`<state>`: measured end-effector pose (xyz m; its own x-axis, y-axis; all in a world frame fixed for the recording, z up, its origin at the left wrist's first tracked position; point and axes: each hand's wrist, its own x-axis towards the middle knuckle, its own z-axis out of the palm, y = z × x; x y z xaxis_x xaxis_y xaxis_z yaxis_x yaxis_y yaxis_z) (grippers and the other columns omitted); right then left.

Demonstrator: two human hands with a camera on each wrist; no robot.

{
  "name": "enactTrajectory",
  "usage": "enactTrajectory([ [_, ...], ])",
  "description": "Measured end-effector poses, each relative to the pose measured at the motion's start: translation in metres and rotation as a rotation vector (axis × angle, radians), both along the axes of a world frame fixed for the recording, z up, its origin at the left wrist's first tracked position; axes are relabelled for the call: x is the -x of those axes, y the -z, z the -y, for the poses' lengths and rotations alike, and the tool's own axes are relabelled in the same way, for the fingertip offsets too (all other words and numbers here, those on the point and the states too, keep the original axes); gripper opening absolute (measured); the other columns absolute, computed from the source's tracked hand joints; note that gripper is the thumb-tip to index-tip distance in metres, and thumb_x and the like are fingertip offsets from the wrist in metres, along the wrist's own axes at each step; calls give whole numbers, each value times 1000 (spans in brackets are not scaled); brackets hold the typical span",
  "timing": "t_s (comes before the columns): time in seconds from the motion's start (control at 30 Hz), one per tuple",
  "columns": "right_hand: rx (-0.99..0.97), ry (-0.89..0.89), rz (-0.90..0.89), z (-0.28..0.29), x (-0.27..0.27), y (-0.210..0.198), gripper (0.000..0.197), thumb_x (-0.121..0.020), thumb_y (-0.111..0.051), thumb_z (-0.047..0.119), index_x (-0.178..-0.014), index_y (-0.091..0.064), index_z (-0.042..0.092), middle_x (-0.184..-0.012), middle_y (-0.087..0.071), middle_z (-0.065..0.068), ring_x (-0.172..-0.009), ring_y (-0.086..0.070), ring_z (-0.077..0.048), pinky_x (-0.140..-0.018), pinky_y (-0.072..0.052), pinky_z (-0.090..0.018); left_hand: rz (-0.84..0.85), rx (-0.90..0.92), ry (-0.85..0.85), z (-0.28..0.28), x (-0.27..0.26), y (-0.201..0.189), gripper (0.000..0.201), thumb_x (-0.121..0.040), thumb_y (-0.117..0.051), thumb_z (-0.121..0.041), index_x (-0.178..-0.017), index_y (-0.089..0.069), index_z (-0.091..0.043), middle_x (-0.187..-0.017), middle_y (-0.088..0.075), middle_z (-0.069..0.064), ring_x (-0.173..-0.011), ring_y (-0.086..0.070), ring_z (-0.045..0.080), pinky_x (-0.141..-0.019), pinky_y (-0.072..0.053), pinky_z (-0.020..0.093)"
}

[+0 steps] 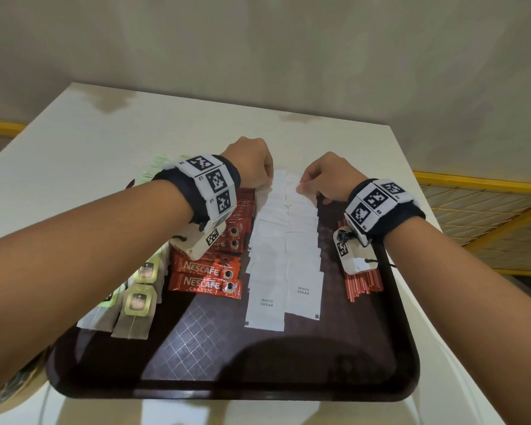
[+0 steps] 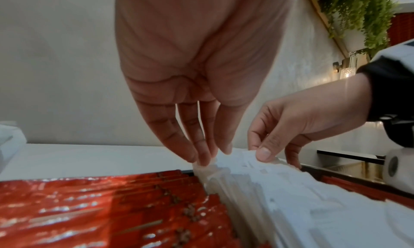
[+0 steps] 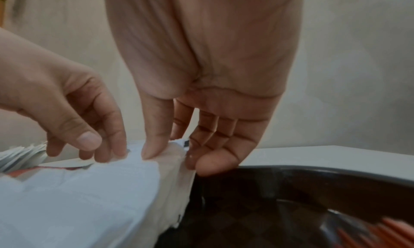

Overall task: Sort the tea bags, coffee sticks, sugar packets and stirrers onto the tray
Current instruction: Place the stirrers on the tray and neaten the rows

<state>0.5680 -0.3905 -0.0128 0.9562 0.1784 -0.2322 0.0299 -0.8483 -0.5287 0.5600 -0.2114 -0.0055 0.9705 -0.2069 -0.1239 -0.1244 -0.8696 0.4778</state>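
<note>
A dark brown tray holds tea bags at its left, red Nescafe coffee sticks, two overlapping rows of white sugar packets in the middle, and red stirrers at its right. Both hands are at the far end of the sugar rows. My left hand pinches the far left packet's edge between thumb and fingertips. My right hand pinches the far right packets, thumb on top and fingers along the side. The sugar packets lie against the tray's far rim.
The tray sits on a white table with bare surface beyond and to the left. Pale green packets lie past my left wrist. A yellow-framed railing runs beside the table's right edge. The tray's near part is bare.
</note>
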Motion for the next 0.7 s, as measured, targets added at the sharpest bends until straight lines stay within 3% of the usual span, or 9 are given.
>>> enactTrajectory([
  [0.07,2,-10,-2,-1,-1,0,10,-86,-71,15,-85,-72,5,-72,-62,1,-68,-55,-13,-66,-52,-26,-6,-16,12,3,0,-1,16,-84,-69,-7,-97,-76,-11,-101,-72,8,-97,-65,24,-86,-55,35],
  [0.2,3,-8,-22,0,-2,0,6,-86,-71,10,-88,-73,5,-74,-62,2,-71,-57,-14,-68,-55,-29,-3,-72,22,6,0,-3,20,-85,-64,-4,-101,-75,-10,-105,-71,11,-96,-66,29,-86,-56,38],
  [0.4,-47,12,-57,-1,-2,-1,10,-84,-69,0,-81,-69,10,-77,-64,-4,-74,-64,-21,-71,-60,-32,-21,-120,56,7,0,-4,21,-83,-67,-1,-100,-73,-10,-106,-68,11,-96,-64,30,-77,-50,33],
  [0.5,-64,26,-37,-1,-1,-3,9,-81,-72,-2,-85,-69,6,-75,-62,-5,-73,-64,-22,-73,-61,-35,-23,-135,67,6,0,-2,18,-81,-72,-4,-98,-73,-10,-105,-68,11,-94,-64,30,-74,-49,32],
  [0.7,-75,155,87,1,3,-1,9,-81,-70,1,-89,-68,-1,-81,-64,-8,-75,-67,-28,-75,-60,-39,-34,-144,77,7,-1,-2,16,-84,-64,-4,-94,-74,-11,-102,-71,10,-93,-65,29,-78,-54,36],
])
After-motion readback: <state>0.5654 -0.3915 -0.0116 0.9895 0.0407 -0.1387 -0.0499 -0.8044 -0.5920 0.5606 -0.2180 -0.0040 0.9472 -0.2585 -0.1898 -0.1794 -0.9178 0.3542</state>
